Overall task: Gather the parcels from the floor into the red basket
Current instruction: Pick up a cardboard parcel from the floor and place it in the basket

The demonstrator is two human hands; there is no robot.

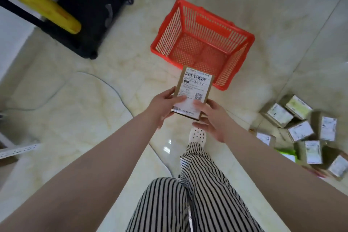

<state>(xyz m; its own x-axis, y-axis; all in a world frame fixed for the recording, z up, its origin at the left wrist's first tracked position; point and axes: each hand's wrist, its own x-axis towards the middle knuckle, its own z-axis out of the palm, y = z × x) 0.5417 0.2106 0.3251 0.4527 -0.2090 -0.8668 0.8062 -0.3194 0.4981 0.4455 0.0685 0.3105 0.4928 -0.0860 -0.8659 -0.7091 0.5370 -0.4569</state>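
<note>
1. one cardboard parcel (pixel 194 90) with a white shipping label is held in the air by both hands, label side up, in front of the near corner of the red basket (pixel 204 24).
2. left hand (pixel 162 106): the fingers are closed on the parcel's left edge, with the thumb laid across the label.
3. right hand (pixel 211 117): the thumb is pressed on the parcel's near right corner; the remaining fingers are spread apart below it.
4. the red basket is placed upright on the marble floor (pixel 75 109); nothing is seen inside it.
5. a heap of labelled parcels (pixel 301 132) is located on the floor, well apart from the basket, at the right.
6. a yellow roll (pixel 41 3) and a black crate (pixel 94 11) are located at upper left.
</note>
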